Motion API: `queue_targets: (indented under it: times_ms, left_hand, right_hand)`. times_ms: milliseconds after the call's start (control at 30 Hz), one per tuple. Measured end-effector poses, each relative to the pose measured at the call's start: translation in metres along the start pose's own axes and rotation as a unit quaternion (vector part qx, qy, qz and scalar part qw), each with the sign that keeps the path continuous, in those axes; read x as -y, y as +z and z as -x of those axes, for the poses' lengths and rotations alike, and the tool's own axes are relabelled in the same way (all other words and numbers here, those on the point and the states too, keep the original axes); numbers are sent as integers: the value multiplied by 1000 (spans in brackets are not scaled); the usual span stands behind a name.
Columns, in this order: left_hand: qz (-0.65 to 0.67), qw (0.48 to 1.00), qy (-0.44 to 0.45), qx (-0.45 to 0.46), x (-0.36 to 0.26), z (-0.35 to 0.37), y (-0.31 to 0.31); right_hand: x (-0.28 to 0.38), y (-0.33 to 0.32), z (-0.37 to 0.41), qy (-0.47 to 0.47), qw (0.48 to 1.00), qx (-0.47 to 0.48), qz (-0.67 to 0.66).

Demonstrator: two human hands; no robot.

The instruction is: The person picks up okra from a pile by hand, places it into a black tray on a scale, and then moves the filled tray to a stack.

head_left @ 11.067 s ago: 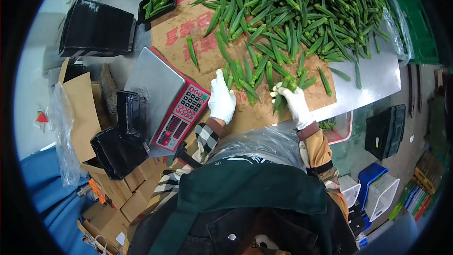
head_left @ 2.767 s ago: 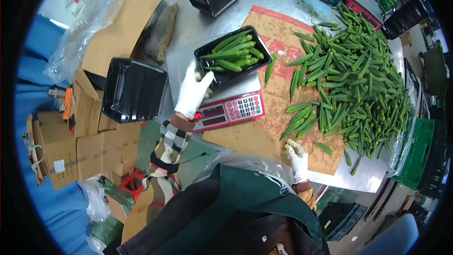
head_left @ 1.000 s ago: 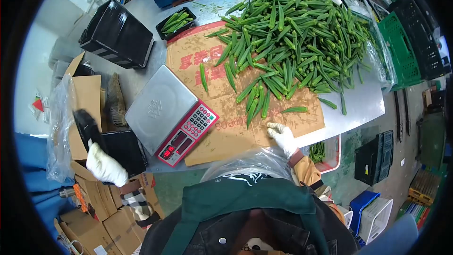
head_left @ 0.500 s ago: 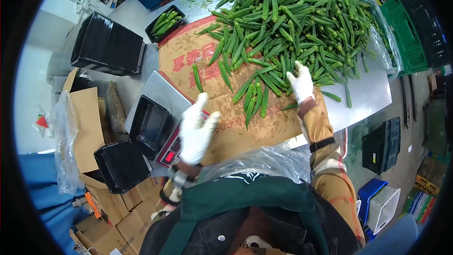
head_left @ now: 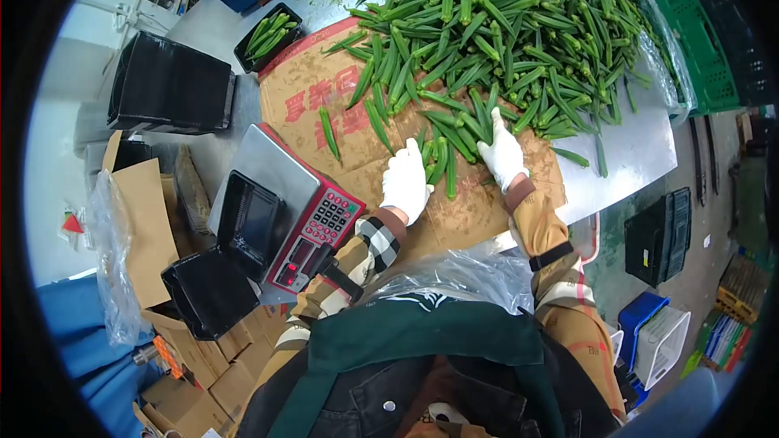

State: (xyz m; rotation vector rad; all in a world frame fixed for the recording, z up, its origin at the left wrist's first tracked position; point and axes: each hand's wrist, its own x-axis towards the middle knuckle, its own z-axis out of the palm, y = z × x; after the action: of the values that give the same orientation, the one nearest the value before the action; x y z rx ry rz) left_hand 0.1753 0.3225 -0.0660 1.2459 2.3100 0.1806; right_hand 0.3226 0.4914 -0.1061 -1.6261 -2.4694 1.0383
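Note:
A large heap of green okra (head_left: 503,40) covers the back of the table and spills onto a flattened cardboard sheet (head_left: 324,81). My left hand (head_left: 407,185), in a white glove, lies at the left side of a small row of okra pods (head_left: 443,164), its thumb apart from the fingers. On the other side, my right hand (head_left: 505,158), also gloved, reaches to the heap's front edge with fingers and thumb spread. Neither hand visibly grips a pod. A single okra pod (head_left: 329,134) rests alone on the cardboard.
Left of the cardboard, an empty black tray (head_left: 250,219) sits on a digital scale (head_left: 312,231). Behind it are a black tray of okra (head_left: 270,36) and stacked black trays (head_left: 172,81). More black trays (head_left: 209,292) stand nearer. A green crate (head_left: 696,45) is at right.
My left hand has moved right, from over the scale's edge to the small row of okra. My right hand has shifted slightly left and down. The view has shifted a little.

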Motion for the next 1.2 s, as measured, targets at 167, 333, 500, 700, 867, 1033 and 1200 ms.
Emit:
queue_targets:
  times_ms: [167, 333, 500, 700, 867, 1033, 1200]
  left_hand:
    - [2, 1000, 1, -31, 29, -1, 22]
    - [195, 980, -39, -6, 43, 14, -12]
    - [268, 959, -2, -88, 36, 12, -10]
    - [61, 987, 79, -123, -13, 12, 23]
    - [-2, 984, 141, -106, 4, 0, 47]
    - [7, 973, 190, -130, 16, -10, 0]
    - [25, 896, 379, -230, 13, -77, 7]
  right_hand:
    - [-16, -3, 35, -56, 985, -64, -147]
    - [-25, -21, 49, -30, 994, -43, -99]
    - [-40, -32, 58, -31, 998, 54, 3]
    - [-26, -73, 84, -35, 993, 75, -90]
    - [-39, -77, 80, 6, 979, -36, -199]
    - [-52, -57, 63, -1, 972, -120, -200]
    - [-40, 7, 11, -39, 983, -178, 0]
